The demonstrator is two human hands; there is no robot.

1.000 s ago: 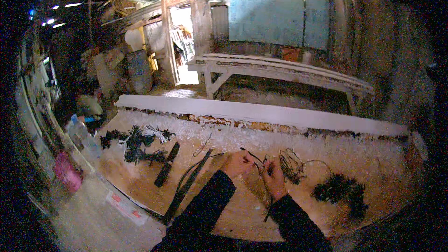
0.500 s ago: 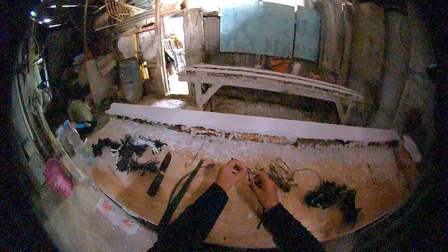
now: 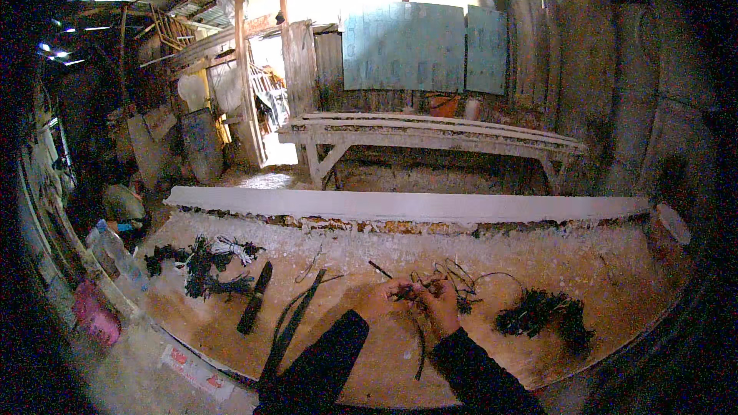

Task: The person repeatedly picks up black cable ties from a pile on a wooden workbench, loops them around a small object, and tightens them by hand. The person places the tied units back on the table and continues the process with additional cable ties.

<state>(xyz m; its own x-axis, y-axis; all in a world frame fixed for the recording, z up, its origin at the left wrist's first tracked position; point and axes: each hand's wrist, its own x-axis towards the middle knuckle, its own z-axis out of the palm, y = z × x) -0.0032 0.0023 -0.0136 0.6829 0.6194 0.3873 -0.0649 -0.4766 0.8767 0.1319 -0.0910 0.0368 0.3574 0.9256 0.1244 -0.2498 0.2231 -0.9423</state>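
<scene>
Since a second ago the view has tipped upward, so both hands now sit lower, near 6 o'clock, close together as before. The brown wooden desk (image 3: 361, 353) runs wide; its far edge at 12 o'clock is a long pale plank (image 3: 400, 204), and bare board lies open between the hands and that plank. At 9 o'clock lie a bundle of dark and white cords (image 3: 204, 265) and a flat black bar (image 3: 255, 298); a long dark strap (image 3: 296, 315) lies just left of the arms. At 3 o'clock a dark tangled clump (image 3: 542, 315) sits apart. Beyond stands a rough white wooden bench (image 3: 430, 134) in a shed with plank walls. The left hand (image 3: 384, 296) and right hand (image 3: 440, 303) meet fingertip to fingertip, both pinched shut on a thin dark wire (image 3: 417, 292) whose loose end trails toward 6 o'clock. Dark sleeves rise from the lower edge.
</scene>
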